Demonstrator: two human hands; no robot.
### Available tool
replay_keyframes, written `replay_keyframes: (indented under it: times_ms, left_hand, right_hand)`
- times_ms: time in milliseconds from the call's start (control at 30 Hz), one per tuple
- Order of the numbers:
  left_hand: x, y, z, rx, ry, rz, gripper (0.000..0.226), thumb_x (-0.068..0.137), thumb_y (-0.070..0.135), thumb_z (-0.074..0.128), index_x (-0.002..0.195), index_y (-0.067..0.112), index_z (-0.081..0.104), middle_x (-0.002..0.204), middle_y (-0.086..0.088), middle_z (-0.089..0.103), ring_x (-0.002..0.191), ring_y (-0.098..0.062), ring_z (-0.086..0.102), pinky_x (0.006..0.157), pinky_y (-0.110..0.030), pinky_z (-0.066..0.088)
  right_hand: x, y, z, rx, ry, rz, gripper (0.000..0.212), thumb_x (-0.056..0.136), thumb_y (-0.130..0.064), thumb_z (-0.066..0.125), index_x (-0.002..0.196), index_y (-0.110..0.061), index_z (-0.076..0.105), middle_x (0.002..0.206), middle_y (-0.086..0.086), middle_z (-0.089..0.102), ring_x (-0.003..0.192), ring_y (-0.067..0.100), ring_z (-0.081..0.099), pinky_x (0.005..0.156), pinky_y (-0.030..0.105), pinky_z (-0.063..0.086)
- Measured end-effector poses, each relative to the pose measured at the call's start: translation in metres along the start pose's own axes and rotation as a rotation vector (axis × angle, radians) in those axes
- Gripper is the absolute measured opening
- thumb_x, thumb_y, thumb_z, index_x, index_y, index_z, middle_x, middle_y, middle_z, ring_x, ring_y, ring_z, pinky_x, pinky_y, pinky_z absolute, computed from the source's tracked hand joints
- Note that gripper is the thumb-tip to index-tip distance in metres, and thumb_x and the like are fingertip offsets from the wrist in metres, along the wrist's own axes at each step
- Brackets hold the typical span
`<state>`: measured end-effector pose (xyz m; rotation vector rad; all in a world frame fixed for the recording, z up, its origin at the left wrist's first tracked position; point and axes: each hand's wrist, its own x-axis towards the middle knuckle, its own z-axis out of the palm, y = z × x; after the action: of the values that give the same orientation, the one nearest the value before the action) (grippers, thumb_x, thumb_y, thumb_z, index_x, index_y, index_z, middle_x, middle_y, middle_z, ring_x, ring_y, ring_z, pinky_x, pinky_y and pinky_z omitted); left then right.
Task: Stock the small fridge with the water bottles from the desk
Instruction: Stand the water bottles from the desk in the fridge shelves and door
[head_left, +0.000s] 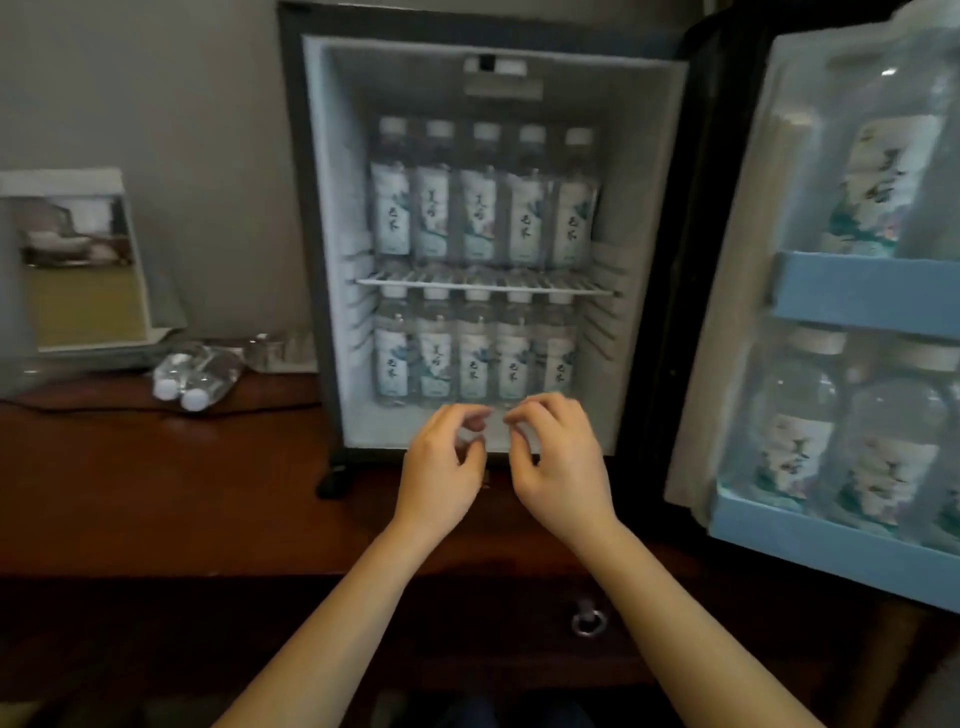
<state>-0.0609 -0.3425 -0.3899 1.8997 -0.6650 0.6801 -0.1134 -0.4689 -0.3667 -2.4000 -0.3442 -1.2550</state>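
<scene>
- Nearest to me are my two forearms, which reach over the counter (182, 478) toward the open fridge (337, 156).
- Left grip (441, 467) and right grip (561, 467) hover close together, just in front of the fridge floor. The fingers are loosely bent and hold nothing, so both are free for a bottle.
- Inside, the top row (480, 208) stands upright on the wire shelf (483, 285), and the low row (475, 358) stands under it. Each has five bottles with the labels to the front. They sit toward the back, so the front of the floor is bare for more.
- The door (857, 291) is swung wide to my right. Its door bottles (852, 452) stand behind blue rails, which I think keep them from falling out.
- Two loose bottles (195, 376) lie on their sides on the counter, left of the fridge, caps toward me, well apart from my grips.
- In my judgement the task is nearly done. These two must go in next, and because they lie on their round sides they may roll when touched.
</scene>
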Motion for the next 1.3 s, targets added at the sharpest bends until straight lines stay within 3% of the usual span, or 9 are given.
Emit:
replay_keyframes:
  times_ms: [200,333,433,633,800,1033,1167,1300]
  left_hand:
    - [-0.005,-0.082,-0.08,0.145,0.137,-0.171,0.03,0.083,-0.002,0.059,0.104,0.019,0.064,0.091,0.015,0.056,0.072,-0.001,0.058,0.066,-0.007,0.044]
    - [-0.003,-0.131,-0.134,0.211,0.203,-0.305,0.028,0.084,-0.001,0.058,0.105,0.017,0.063,0.096,0.005,0.059,0.076,-0.013,0.064,0.069,-0.03,0.053]
    - [0.005,-0.166,-0.167,0.266,0.242,-0.397,0.026,0.085,0.001,0.057,0.104,0.018,0.062,0.094,0.007,0.058,0.078,-0.017,0.065,0.072,-0.034,0.053]
    - [0.043,-0.248,-0.202,0.31,0.295,-0.604,0.028,0.082,0.003,0.057,0.105,0.018,0.06,0.096,0.004,0.06,0.088,-0.02,0.062,0.078,-0.036,0.05]
    - [0.091,-0.308,-0.223,0.162,0.47,-0.769,0.023,0.082,0.0,0.049,0.097,0.017,0.056,0.1,-0.008,0.063,0.09,-0.035,0.062,0.082,-0.05,0.051]
    - [0.109,-0.351,-0.235,0.232,0.514,-0.658,0.035,0.08,-0.004,0.047,0.103,0.02,0.058,0.105,-0.003,0.062,0.095,-0.028,0.061,0.083,-0.044,0.05]
    - [0.106,-0.354,-0.238,0.176,0.588,-0.614,0.041,0.075,-0.01,0.042,0.098,0.021,0.057,0.102,-0.007,0.063,0.092,-0.033,0.064,0.084,-0.048,0.05]
    - [0.104,-0.352,-0.237,0.213,0.572,-0.6,0.042,0.075,-0.009,0.042,0.103,0.016,0.06,0.104,-0.008,0.063,0.093,-0.033,0.063,0.085,-0.047,0.05]
  right_hand:
    - [0.032,-0.045,0.094,0.135,-0.263,-0.111,0.014,0.085,-0.01,0.054,0.096,-0.01,0.063,0.094,0.006,0.057,0.093,0.024,0.052,0.077,0.033,0.044]
    - [0.053,-0.08,0.152,0.24,-0.355,-0.155,0.016,0.087,-0.013,0.053,0.097,-0.011,0.064,0.096,0.006,0.059,0.096,0.025,0.053,0.08,0.035,0.044]
    - [0.073,-0.104,0.195,0.284,-0.4,-0.151,0.019,0.088,-0.015,0.051,0.103,-0.013,0.064,0.103,0.004,0.058,0.101,0.023,0.05,0.083,0.033,0.044]
    - [0.121,-0.137,0.286,0.192,-0.592,-0.1,0.028,0.091,-0.015,0.046,0.117,-0.014,0.054,0.115,0.008,0.054,0.11,0.027,0.047,0.086,0.037,0.044]
    - [0.148,-0.149,0.359,0.085,-0.819,0.013,0.043,0.092,-0.012,0.043,0.135,-0.019,0.04,0.128,0.014,0.046,0.121,0.035,0.041,0.09,0.042,0.043]
    - [0.168,-0.163,0.44,0.048,-0.86,-0.064,0.046,0.094,-0.018,0.04,0.139,-0.025,0.034,0.131,0.017,0.047,0.119,0.037,0.038,0.091,0.04,0.039]
    - [0.171,-0.173,0.469,0.044,-0.852,-0.062,0.03,0.095,-0.028,0.04,0.123,-0.02,0.048,0.122,0.017,0.055,0.113,0.037,0.043,0.084,0.038,0.039]
    - [0.17,-0.171,0.475,0.048,-0.773,-0.027,0.024,0.093,-0.026,0.049,0.114,-0.016,0.049,0.117,0.019,0.057,0.109,0.038,0.045,0.083,0.037,0.038]
